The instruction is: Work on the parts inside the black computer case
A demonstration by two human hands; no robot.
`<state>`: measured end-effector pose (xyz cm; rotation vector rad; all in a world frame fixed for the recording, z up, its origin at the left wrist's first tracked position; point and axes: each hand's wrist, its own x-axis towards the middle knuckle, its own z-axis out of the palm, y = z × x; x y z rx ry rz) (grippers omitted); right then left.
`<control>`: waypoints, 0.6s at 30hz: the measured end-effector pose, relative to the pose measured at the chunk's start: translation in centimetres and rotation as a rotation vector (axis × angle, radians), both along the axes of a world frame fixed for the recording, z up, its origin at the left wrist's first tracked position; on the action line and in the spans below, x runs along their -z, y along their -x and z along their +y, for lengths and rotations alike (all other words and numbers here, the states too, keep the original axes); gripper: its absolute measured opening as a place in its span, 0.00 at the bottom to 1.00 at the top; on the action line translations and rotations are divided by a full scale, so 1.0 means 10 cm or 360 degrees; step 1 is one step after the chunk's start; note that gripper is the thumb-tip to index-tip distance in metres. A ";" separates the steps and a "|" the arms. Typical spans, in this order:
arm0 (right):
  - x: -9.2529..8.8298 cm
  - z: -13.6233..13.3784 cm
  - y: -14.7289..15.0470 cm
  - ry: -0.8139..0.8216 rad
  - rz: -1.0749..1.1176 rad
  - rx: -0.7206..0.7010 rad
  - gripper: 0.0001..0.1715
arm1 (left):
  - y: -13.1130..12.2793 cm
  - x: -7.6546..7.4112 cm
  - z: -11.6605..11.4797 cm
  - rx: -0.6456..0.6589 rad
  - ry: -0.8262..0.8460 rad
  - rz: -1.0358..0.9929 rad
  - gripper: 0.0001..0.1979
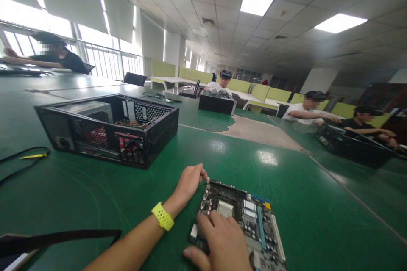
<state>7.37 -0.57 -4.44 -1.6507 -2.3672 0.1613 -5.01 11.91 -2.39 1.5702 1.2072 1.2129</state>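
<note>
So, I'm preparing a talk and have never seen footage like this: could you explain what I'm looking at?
Of course. There is no machine doing the work here: these are a person's own bare hands. The single picture comes from a camera worn on that person's head, looking forward and down.

The left hand, with a bright yellow band on its wrist, is at the far left corner of a circuit board. The right hand is over the board, thumb apart from the fingers. Neither clearly grips it; their undersides are hidden.

The board lies on a green table. To the left is an open black computer case, parts visible inside. Farther off are other people.
</note>
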 end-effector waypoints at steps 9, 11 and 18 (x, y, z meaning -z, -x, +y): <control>0.09 0.00 0.12 0.0175 -0.0160 -0.0159 0.17 | 0.02 -0.01 -0.03 0.0026 -0.0061 -0.0023 0.18; 0.12 0.00 0.13 0.0205 -0.0172 -0.0145 0.15 | 0.02 -0.02 -0.04 0.0029 -0.0074 0.0001 0.18; 0.13 0.04 -0.24 0.0022 -0.0229 -0.0184 0.11 | 0.04 -0.10 -0.08 -0.0073 -0.0147 -0.0035 0.18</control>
